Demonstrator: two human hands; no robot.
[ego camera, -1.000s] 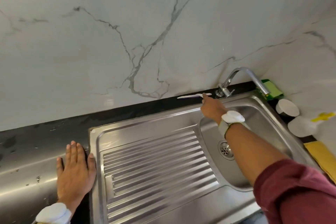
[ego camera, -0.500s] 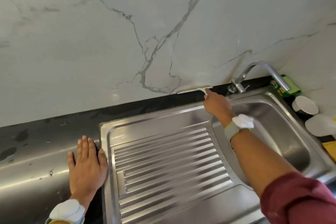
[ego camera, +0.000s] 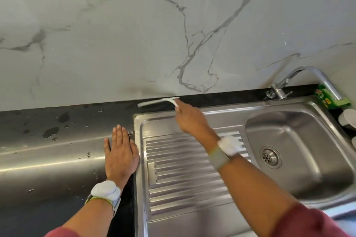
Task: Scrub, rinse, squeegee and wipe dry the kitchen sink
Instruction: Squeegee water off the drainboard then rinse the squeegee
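Our right hand (ego camera: 189, 120) grips the white squeegee (ego camera: 159, 100), seemingly blade-down on the black countertop (ego camera: 107, 109) behind the sink (ego camera: 192, 223); our left hand (ego camera: 120, 152) rests flat, fingers straight.

The steel sink (ego camera: 221, 107) has a ribbed draining board lying between the two hands and a basin with a round drain to the right of the right wrist. The white squeegee (ego camera: 158, 101) (thin, its handle blurred) lies level along the dark strip behind the sink, gripped by the right hand (ego camera: 189, 120), well beyond the flat left hand (ego camera: 120, 153).
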